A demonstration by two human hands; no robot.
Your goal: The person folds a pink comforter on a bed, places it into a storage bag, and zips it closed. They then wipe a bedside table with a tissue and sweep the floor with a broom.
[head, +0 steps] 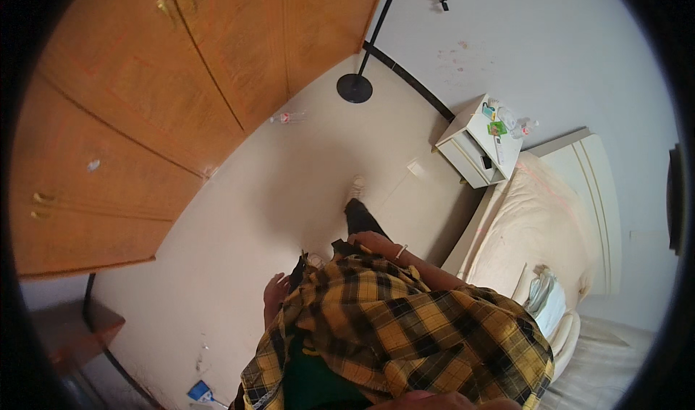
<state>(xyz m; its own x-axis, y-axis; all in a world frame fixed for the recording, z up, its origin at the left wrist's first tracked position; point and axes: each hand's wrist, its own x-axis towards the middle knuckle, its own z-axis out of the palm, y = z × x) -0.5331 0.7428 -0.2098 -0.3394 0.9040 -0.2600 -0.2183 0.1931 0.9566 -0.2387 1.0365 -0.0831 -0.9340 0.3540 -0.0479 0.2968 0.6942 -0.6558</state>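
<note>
My left hand [276, 289] hangs at the left side of the yellow and black plaid shirt [412, 328], its fingers apart and nothing seen in them. In front of the shirt's hem, over the dark trouser leg [362, 219], is my right hand [370, 240], with a light bracelet [401, 252] on the wrist. Its fingers are partly hidden, so whether it touches or holds cloth is unclear. One light shoe [357, 187] is forward on the pale floor [244, 214]; the other shows partly between the hands.
Wooden wardrobes [217, 46] line the left. A plastic bottle [290, 117] lies near them; a black stand base [354, 88] is ahead. Right are a white nightstand [467, 154] with small items and a bed [532, 214] with folded cloth [547, 298]. A blue broom head [200, 391] lies lower left.
</note>
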